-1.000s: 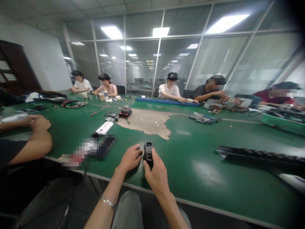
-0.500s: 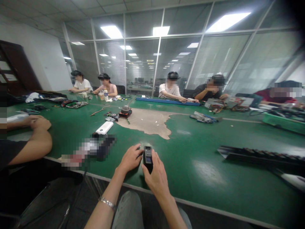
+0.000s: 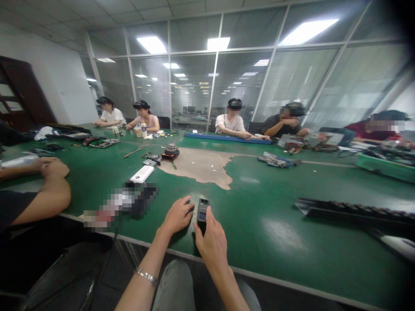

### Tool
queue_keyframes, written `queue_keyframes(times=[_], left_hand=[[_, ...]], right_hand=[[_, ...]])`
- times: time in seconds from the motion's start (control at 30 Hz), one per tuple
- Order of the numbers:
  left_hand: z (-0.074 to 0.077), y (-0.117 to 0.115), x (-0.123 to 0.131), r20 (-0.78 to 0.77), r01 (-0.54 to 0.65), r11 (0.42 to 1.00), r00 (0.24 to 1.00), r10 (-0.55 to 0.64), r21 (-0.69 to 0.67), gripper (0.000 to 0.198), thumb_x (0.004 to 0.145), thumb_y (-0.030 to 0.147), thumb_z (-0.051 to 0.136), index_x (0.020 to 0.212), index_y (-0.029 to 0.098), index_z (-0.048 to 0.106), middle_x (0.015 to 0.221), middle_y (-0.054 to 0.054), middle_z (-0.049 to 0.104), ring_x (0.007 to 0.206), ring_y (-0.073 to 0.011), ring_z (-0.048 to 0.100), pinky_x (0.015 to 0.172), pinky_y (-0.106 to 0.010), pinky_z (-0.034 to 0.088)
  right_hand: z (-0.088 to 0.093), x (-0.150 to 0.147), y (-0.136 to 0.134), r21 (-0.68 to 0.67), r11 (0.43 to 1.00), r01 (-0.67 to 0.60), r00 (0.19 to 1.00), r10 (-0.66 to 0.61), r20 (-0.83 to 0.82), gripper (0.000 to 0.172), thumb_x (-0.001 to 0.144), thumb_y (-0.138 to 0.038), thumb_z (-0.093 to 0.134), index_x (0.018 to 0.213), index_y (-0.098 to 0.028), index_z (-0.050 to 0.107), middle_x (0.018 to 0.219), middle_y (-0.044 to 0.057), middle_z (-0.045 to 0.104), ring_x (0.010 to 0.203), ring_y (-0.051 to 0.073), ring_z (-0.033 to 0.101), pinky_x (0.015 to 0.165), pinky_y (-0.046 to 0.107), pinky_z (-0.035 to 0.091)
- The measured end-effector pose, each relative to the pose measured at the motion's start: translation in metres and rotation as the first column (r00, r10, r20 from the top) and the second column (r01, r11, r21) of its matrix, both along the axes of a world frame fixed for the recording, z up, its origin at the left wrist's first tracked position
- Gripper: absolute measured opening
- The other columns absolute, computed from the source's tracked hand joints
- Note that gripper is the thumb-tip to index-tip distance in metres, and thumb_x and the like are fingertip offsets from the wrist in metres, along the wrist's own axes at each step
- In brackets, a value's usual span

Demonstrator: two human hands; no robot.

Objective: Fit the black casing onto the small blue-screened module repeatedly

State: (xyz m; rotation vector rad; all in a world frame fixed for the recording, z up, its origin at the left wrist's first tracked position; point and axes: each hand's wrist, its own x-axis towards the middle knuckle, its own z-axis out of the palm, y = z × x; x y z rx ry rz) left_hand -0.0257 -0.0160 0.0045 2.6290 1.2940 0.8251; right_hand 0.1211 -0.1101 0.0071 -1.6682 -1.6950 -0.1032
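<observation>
My right hand [image 3: 212,235] is wrapped around a small dark handheld device [image 3: 202,209] with a pale blue panel on its face, holding it upright just above the green table [image 3: 269,216]. My left hand [image 3: 177,214] rests on the table beside it, fingers curled, fingertips close to the device's left side. A metal bracelet [image 3: 146,275] sits on my left wrist.
A person's folded arms [image 3: 45,181] lie on the table at the left. A white power bank [image 3: 142,173] and a blurred item [image 3: 119,203] sit ahead-left. A long black strip [image 3: 353,210] lies at the right. Several people work along the far edge, with parts scattered about.
My right hand turned the device, so its pale panel faces me, and shifted it slightly. My left hand stayed in place.
</observation>
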Motion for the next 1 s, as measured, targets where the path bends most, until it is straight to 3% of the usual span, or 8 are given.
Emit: queue_keyframes(times=[0.27, 0.6, 0.7, 0.83, 1.0], left_hand=[[-0.003, 0.001, 0.0, 0.009, 0.0, 1.0, 1.0, 0.0, -0.003, 0.035, 0.088, 0.027, 0.054, 0.122, 0.023, 0.062, 0.14, -0.009, 0.048, 0.128, -0.0246, 0.046, 0.109, -0.042, 0.037], [-0.002, -0.002, -0.001, 0.019, -0.004, 1.0, 1.0, 0.004, -0.012, 0.034, 0.089, 0.028, 0.054, 0.121, 0.022, 0.062, 0.14, -0.01, 0.048, 0.129, -0.0247, 0.045, 0.109, -0.042, 0.036], [-0.003, -0.002, 0.0, 0.027, -0.006, 1.0, 1.0, 0.006, -0.014, 0.034, 0.088, 0.027, 0.054, 0.121, 0.022, 0.062, 0.141, -0.009, 0.048, 0.129, -0.0245, 0.045, 0.11, -0.042, 0.036], [-0.003, -0.001, 0.0, 0.033, 0.002, 1.0, 0.999, -0.002, -0.012, 0.035, 0.088, 0.026, 0.054, 0.122, 0.022, 0.062, 0.141, -0.009, 0.048, 0.129, -0.0242, 0.045, 0.11, -0.042, 0.035], [-0.001, -0.002, 0.001, 0.009, -0.001, 1.0, 1.0, 0.001, -0.012, 0.035, 0.088, 0.025, 0.054, 0.122, 0.021, 0.062, 0.141, -0.01, 0.048, 0.129, -0.0242, 0.045, 0.11, -0.042, 0.036]], right_hand=[[0.004, 0.001, 0.003, -0.004, 1.0, -0.005, 0.998, 0.005, -0.064, 0.061, 0.087, -0.031, 0.048, 0.143, -0.01, 0.033, 0.131, 0.016, 0.056, 0.112, 0.028, 0.057, 0.094, 0.042, 0.045], [0.047, 0.02, -0.006, 0.065, 0.998, -0.001, 0.977, 0.015, -0.213, 0.067, 0.086, -0.038, 0.052, 0.145, -0.014, 0.031, 0.136, 0.014, 0.052, 0.12, 0.027, 0.053, 0.1, 0.041, 0.043], [0.039, 0.039, -0.006, 0.079, 0.997, 0.017, 0.979, 0.0, -0.205, 0.066, 0.086, -0.036, 0.052, 0.145, -0.015, 0.032, 0.14, 0.012, 0.048, 0.124, 0.026, 0.05, 0.103, 0.042, 0.04], [0.016, 0.06, -0.005, -0.005, 0.998, 0.064, 0.977, -0.064, -0.204, 0.067, 0.084, -0.036, 0.052, 0.144, -0.013, 0.034, 0.139, 0.013, 0.05, 0.124, 0.028, 0.05, 0.103, 0.043, 0.041], [-0.003, 0.066, -0.006, -0.032, 0.996, 0.079, 0.979, -0.083, -0.185, 0.067, 0.085, -0.039, 0.051, 0.144, -0.01, 0.034, 0.137, 0.015, 0.051, 0.122, 0.028, 0.052, 0.102, 0.043, 0.042]])
